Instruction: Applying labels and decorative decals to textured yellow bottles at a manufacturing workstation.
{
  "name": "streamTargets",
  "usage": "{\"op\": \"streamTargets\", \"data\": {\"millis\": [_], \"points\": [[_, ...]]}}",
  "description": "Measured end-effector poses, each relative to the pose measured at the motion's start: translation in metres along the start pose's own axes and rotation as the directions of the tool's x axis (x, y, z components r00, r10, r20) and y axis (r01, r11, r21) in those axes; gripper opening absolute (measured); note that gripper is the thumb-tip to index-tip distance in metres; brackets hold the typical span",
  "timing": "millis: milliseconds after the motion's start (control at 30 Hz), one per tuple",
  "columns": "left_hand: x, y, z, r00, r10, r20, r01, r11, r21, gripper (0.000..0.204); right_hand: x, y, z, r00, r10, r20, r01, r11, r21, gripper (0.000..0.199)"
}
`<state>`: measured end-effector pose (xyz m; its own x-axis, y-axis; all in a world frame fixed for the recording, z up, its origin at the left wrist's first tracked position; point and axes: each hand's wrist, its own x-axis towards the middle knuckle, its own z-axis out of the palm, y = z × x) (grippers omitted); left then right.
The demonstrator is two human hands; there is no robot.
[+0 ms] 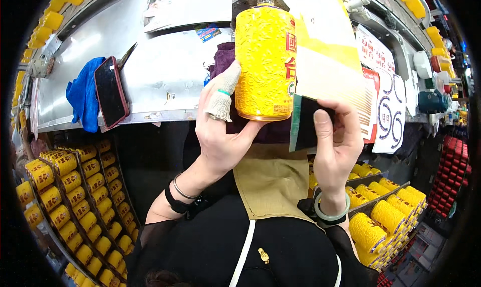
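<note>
My left hand (219, 131) grips a tall yellow embossed bottle (264, 61) from below and the side, holding it upright in front of me; a white cloth cot covers that hand's forefinger. My right hand (334, 141) pinches a small dark card with a green edge (303, 122) right beside the bottle's lower right. A yellow and white sheet (325, 46) stands just behind the bottle and the card. A purple cloth (224, 56) shows behind the bottle.
A metal bench (150, 61) carries a dark phone (110, 91) leaning by a blue cloth (82, 94). A crate of several yellow bottles (75, 197) lies at left, more yellow bottles (386, 217) at right, red boxes (451, 172) far right.
</note>
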<state>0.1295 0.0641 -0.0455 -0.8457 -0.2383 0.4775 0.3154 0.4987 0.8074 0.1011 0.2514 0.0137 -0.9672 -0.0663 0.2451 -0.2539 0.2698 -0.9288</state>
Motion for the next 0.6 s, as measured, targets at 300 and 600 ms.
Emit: {"op": "streamTargets", "data": {"millis": [300,600], "points": [[-0.002,-0.003,0.003,1.000,-0.008,0.000,0.008,1.000,0.017,0.083,0.012,0.009,0.013,0.910,0.287,0.298,-0.342,0.927,0.155,0.045],[0.000,0.001,0.004,0.999,-0.018,-0.047,0.016,0.999,-0.038,0.080,0.015,0.014,0.019,0.886,0.301,0.352,-0.409,0.867,0.286,0.043]]}}
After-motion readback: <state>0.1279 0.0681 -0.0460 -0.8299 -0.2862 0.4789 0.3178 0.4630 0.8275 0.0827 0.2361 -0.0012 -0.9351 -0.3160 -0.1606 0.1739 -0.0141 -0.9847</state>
